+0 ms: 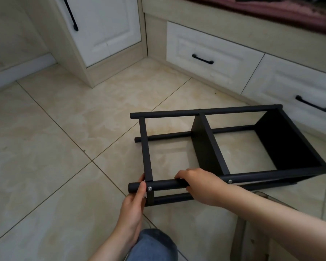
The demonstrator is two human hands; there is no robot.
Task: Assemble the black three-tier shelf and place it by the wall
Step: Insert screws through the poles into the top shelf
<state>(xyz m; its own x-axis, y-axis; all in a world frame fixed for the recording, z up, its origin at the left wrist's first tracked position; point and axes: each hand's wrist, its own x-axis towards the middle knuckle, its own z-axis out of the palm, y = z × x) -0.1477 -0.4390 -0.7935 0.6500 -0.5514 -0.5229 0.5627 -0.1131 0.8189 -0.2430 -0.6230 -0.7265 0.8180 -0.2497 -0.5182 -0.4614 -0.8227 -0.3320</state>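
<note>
Gripping the near pole (166,184) of the black shelf (282,140), we have our left hand (135,202) curled round its end and our right hand (199,185) wrapped over it further along. The shelf lies on its side on the tiled floor (64,147), all three panels fitted and screws (230,181) in; we judge only standing it up by the wall (11,38) remains

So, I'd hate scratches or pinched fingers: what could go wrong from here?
The shelf lies on its side near the drawers; tipping it upright might knock a drawer front. The left hand grips the pole right at the panel joint, so it could get pinched. Dragging may scuff the floor.
</note>
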